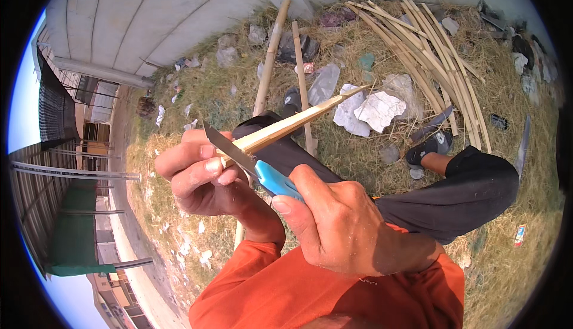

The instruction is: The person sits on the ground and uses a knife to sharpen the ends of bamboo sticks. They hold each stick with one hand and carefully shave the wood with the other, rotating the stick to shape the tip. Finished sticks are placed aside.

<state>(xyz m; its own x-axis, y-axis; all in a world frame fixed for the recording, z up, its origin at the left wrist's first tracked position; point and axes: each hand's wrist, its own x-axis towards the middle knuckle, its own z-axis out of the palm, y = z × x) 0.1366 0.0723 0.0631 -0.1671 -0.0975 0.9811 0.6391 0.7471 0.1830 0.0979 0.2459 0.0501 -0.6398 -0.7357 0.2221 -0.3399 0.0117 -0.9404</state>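
Observation:
My left hand (206,180) pinches the near end of a pale split bamboo strip (292,121), which points away to the upper right and narrows to a sharp tip. In my right hand (343,224) is a blue-handled utility knife (273,177), gripped in the fist with its long blade out. The blade crosses the strip close to the left fingertips; whether it cuts into the bamboo I cannot tell. Past the strip's tip lie white broken slabs (379,111) on the grass.
Many long bamboo strips (444,69) lie piled at the far right. A machete-like blade (433,123) rests near my shoe (439,143). A bamboo pole (271,54) leans toward the concrete wall (161,19). Plastic litter dots the dry grass, and another long blade (524,147) is beyond my knee.

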